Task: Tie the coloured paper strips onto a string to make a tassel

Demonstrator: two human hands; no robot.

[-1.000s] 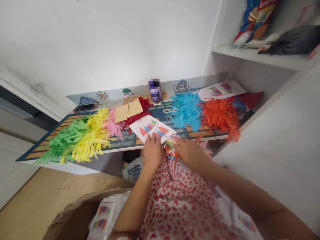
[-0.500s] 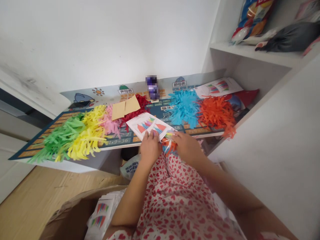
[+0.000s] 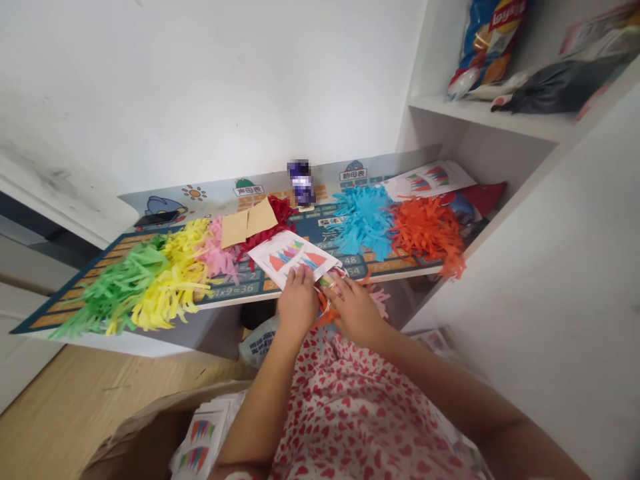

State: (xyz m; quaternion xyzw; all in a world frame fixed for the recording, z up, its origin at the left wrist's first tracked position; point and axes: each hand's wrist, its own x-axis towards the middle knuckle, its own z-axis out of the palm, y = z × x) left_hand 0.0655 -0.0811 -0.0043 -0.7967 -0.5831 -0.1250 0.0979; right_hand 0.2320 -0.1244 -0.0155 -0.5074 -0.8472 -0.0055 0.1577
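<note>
At the table's front edge, my left hand (image 3: 299, 303) has its fingers closed on the lower edge of a white printed card (image 3: 287, 257). Just to its right, my right hand (image 3: 356, 308) is bent over a small bundle of coloured paper strips (image 3: 327, 313) with white string, its fingers closed on them. The bundle is partly hidden under both hands and hangs over the edge. Left of the card lie pink (image 3: 220, 253), yellow (image 3: 173, 287) and green tassels (image 3: 123, 283). Tan paper pieces (image 3: 249, 223) rest on dark red tassels (image 3: 280, 213).
Blue tassels (image 3: 365, 220) and orange tassels (image 3: 429, 230) lie on the right of the table, with another printed card (image 3: 430, 180) behind. A purple blurred object (image 3: 301, 183) stands near the wall. An open box (image 3: 145, 433) with packed cards (image 3: 203, 433) is below left.
My right hand has moved slightly down and inward over the strips, its fingers further over the card's corner. More string shows there. The whole view has shifted a little.
</note>
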